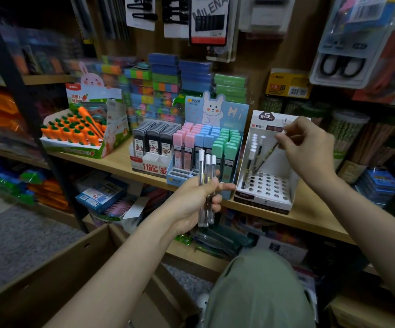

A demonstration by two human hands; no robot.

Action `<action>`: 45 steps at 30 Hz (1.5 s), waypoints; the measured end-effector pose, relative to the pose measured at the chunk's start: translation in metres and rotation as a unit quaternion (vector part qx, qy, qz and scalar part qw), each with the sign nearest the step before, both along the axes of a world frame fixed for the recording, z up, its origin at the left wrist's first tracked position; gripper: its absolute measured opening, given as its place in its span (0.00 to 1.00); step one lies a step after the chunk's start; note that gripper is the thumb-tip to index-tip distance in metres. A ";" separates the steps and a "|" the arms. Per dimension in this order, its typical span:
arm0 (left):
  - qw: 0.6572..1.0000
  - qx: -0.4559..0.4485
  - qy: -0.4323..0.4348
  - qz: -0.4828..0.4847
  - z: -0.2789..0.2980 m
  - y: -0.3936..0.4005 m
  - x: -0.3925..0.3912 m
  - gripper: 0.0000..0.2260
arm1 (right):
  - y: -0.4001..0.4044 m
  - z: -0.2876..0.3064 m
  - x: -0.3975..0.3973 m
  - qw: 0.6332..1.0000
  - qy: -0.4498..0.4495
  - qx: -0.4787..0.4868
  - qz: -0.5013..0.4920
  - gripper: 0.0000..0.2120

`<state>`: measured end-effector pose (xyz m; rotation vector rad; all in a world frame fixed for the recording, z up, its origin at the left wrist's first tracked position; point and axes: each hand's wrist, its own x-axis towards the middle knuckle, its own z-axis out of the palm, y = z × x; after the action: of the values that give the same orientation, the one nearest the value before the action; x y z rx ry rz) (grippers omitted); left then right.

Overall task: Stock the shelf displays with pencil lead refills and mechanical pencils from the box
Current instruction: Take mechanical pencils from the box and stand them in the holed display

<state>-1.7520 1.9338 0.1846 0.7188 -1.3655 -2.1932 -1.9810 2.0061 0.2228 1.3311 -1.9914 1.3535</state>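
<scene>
Crouched in front of a wooden shelf (pixel 111 162) packed with stationery. Left hand (pixel 193 197) wrapped around three mechanical pencils (pixel 206 185), clear barrels with white caps, held upright out in front of the shelf edge, caps just overlapping the pastel display behind. Index finger sticking out a bit toward the right.

Right hand (pixel 307 147) pinching a single mechanical pencil (pixel 266 153) by its white-capped top end, tilted so the tip angles down-left into the white pencil display box (pixel 265 192). Looks like the tip sits in or right at one of the holes in the perforated tray, can't tell which exactly. A few other pencils (pixel 253 157) standing in holes along the left side and back of that same tray, most holes bare.

Just left of that box, a bunny-card display (pixel 215 110) with pink, blue and green lead refill cases (pixel 206 140) in rows. Left again, a display of grey-black lead refill tubes (pixel 155 140) marked 0.7, with a red "100" panel on the front. Further left, a tray of carrot-shaped orange items (pixel 73 131), hard to say if pens or erasers.

Stacks of coloured flat packs (pixel 163 76) behind the displays, hair clip cards (pixel 142 10) and packaged scissors (pixel 341 65) hanging above. Open cardboard box (pixel 68 256) down low on the left by the floor, contents hidden. Green-trousered knee (pixel 258 287) at bottom centre.
</scene>
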 end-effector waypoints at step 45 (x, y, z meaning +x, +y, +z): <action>0.996 -0.080 -0.033 0.002 0.007 0.010 -0.012 0.08 | 0.021 0.017 0.020 0.985 -0.092 0.050 0.138 0.13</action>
<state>-1.7643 1.9435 0.1914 0.7397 -1.5506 -2.0457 -1.9614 2.0266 0.2398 1.6305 -2.0766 1.5689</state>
